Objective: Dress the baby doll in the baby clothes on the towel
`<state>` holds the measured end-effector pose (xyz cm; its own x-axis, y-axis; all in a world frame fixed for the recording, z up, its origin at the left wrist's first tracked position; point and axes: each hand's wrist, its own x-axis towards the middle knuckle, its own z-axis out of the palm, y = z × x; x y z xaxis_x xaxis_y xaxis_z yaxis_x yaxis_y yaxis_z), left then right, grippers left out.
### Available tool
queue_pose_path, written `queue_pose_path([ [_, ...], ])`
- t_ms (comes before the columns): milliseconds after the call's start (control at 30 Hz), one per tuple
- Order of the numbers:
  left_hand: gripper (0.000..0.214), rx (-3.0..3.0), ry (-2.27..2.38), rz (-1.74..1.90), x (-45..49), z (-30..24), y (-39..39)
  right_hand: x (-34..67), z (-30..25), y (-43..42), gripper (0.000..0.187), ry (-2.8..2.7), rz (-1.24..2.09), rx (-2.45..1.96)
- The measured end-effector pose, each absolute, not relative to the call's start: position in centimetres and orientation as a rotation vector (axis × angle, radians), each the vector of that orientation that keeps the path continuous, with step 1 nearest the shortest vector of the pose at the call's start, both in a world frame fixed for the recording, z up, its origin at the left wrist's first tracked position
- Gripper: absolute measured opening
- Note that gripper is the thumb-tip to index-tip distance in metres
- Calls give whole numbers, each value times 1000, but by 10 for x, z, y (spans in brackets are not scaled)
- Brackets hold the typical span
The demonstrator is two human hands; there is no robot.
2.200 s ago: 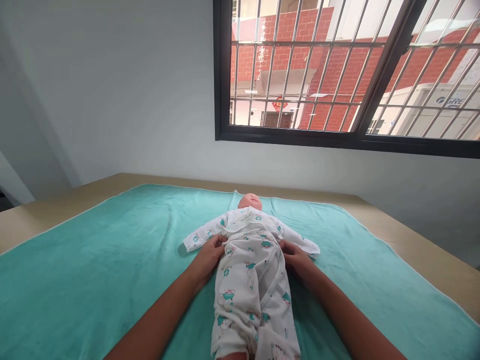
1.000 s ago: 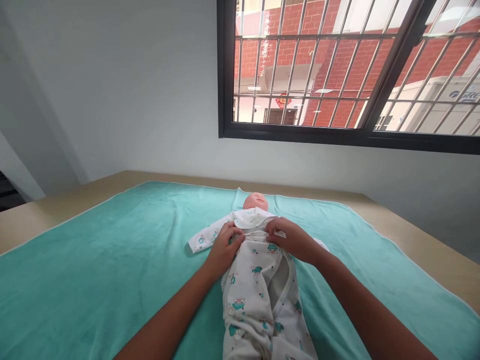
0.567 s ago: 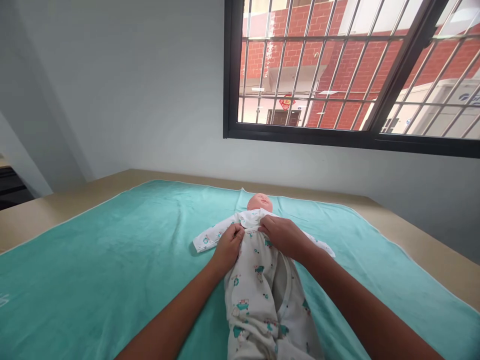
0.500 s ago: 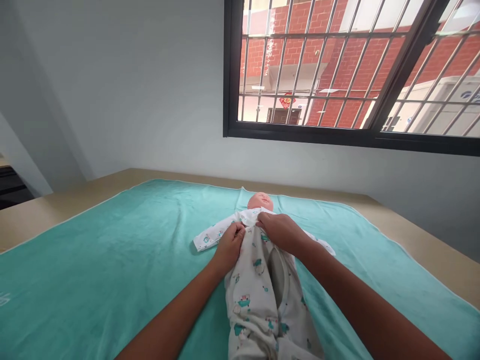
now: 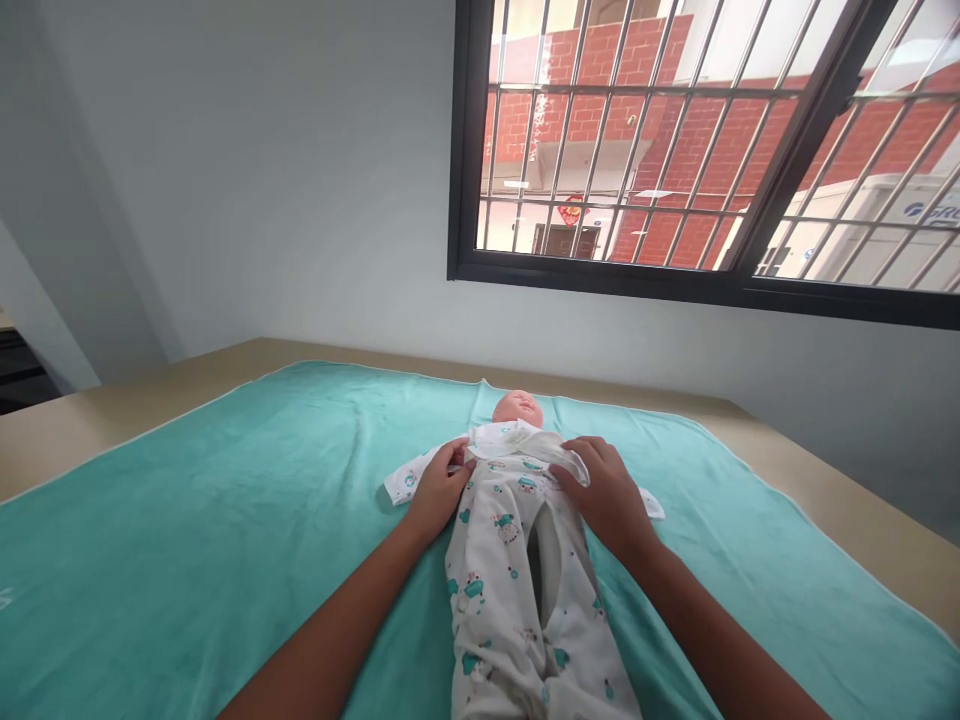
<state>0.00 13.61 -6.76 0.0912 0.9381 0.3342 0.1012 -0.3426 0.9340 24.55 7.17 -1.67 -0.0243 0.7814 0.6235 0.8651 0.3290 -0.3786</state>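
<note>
A doll lies on its back on a teal blanket spread over a wooden counter, its head at the far end. Its patterned white trousers lie between the person's two hands, long axis running from the near edge of view away toward the head. The left hand, fingers curled, touches the waistband's left side; whether it grips cannot be told. The right hand, thumb and fingers parted around the shirt's loose hem, sits at the opposite side, about equally near; its grip is also unclear.
</note>
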Motion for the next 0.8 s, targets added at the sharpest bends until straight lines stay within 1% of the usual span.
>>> queue_pose_path([
  [67,22,1646,1086,1316,0,-64,135,255,-25,72,21,-1766,-41,-1498],
  [200,20,1655,1151,1360,1,-52,124,258,-34,76,27,-1573,172,-1509],
  [300,15,1634,1140,1411,-1,-44,110,263,-35,71,19,-1575,195,-1439],
  [400,14,1666,1040,1372,-9,-38,102,275,-35,57,17,-1596,213,-1385],
  [500,18,1764,983,1213,-17,-35,103,286,-40,39,15,-1645,278,-1390],
  [600,25,1981,976,1043,-22,-33,103,284,-46,23,12,-1854,321,-1302],
  [700,30,2185,947,1066,-20,-30,95,272,-46,12,9,-1994,286,-1171],
  [800,37,2287,837,1136,-13,-24,81,262,-41,6,10,-2021,199,-1099],
])
